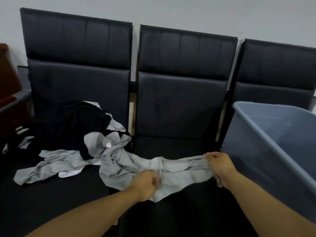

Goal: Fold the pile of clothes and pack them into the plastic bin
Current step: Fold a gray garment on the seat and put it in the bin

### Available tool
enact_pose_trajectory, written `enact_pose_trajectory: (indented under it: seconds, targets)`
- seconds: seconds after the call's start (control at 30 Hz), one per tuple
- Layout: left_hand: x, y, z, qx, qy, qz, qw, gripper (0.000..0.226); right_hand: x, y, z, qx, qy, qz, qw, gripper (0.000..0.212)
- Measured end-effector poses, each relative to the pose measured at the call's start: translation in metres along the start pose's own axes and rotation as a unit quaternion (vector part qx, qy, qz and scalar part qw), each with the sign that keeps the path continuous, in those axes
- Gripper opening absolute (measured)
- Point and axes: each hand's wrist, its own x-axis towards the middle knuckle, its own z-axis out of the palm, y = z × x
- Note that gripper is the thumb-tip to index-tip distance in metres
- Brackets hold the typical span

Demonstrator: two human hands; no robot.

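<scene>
Head view: a person stands over a row of dark seats, working a grey garment (172, 170) from a pile of clothes (68, 134).
Landmark: the plastic bin (266, 134), blue-grey, tilted on the right-hand seat; its visible interior looks bare.
Garment: stretched across the middle seat (179, 144), just left of the bin, its long axis running side to side, from the pile toward the bin.
Right hand (220, 166): nearest the bin, fingers curled round the garment's bin-side end, a firm grip.
Left hand (147, 183): farther from the bin, fist closed on the cloth near its middle.
Loose part: beyond the left hand the cloth trails away from the bin and touches the pile; whether it is snagged there cannot be told.
Pile: black, grey and white pieces heaped on the far-left seat, well apart from the bin.
Judgement: folding has barely begun; the next fold likely runs along that side-to-side axis, and the right hand has the shorter reach to the bin.
</scene>
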Motion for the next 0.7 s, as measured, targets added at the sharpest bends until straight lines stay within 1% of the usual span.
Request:
enact_pose_trajectory:
  seconds: [0.07, 0.1, 0.17, 0.2, 0.23, 0.27, 0.3, 0.37, 0.4, 0.5, 0.57, 0.63, 0.7]
  targets:
    - [0.004, -0.013, 0.005, 0.005, 0.046, -0.055, 0.997, 0.017, 0.009, 0.012, -0.011, -0.05, 0.02, -0.014, 0.998, 0.028]
    - [0.006, -0.018, 0.008, -0.001, 0.062, -0.086, 0.994, 0.025, 0.014, 0.017, -0.016, -0.064, 0.026, -0.012, 0.998, 0.029]
    - [0.016, -0.032, 0.016, -0.036, 0.089, -0.145, 0.985, 0.05, 0.019, 0.025, -0.022, -0.079, 0.025, -0.006, 0.997, 0.033]
    - [0.023, -0.038, 0.021, -0.058, 0.103, -0.16, 0.98, 0.059, 0.021, 0.029, -0.023, -0.08, 0.024, -0.004, 0.996, 0.035]
    - [0.024, -0.039, 0.023, -0.077, 0.104, -0.167, 0.978, 0.063, 0.024, 0.033, -0.023, -0.077, 0.025, -0.002, 0.997, 0.037]
    - [0.023, -0.035, 0.024, -0.091, 0.093, -0.166, 0.978, 0.061, 0.026, 0.036, -0.023, -0.074, 0.025, 0.004, 0.997, 0.037]
    - [0.02, -0.027, 0.024, -0.095, 0.081, -0.159, 0.979, 0.054, 0.029, 0.04, -0.023, -0.081, 0.026, 0.009, 0.996, 0.037]
    - [0.015, -0.017, 0.027, -0.069, 0.07, -0.148, 0.984, 0.03, 0.031, 0.045, -0.026, -0.153, 0.024, 0.008, 0.988, 0.038]
    - [0.015, -0.016, 0.029, -0.059, 0.073, -0.15, 0.984, 0.022, 0.03, 0.047, -0.028, -0.198, 0.023, 0.007, 0.98, 0.041]
    - [0.017, -0.014, 0.032, -0.092, 0.109, -0.154, 0.978, 0.032, 0.028, 0.053, -0.036, -0.319, 0.011, 0.014, 0.948, 0.053]
    - [0.019, -0.013, 0.028, -0.144, 0.13, -0.144, 0.97, 0.032, 0.021, 0.052, -0.042, -0.371, -0.01, 0.023, 0.928, 0.056]
    - [0.019, -0.013, 0.019, -0.195, 0.152, -0.125, 0.961, 0.03, 0.017, 0.049, -0.046, -0.394, -0.039, 0.037, 0.917, 0.06]
    - [0.018, -0.011, 0.01, -0.256, 0.167, -0.13, 0.943, 0.025, 0.015, 0.045, -0.048, -0.386, -0.068, 0.061, 0.918, 0.074]
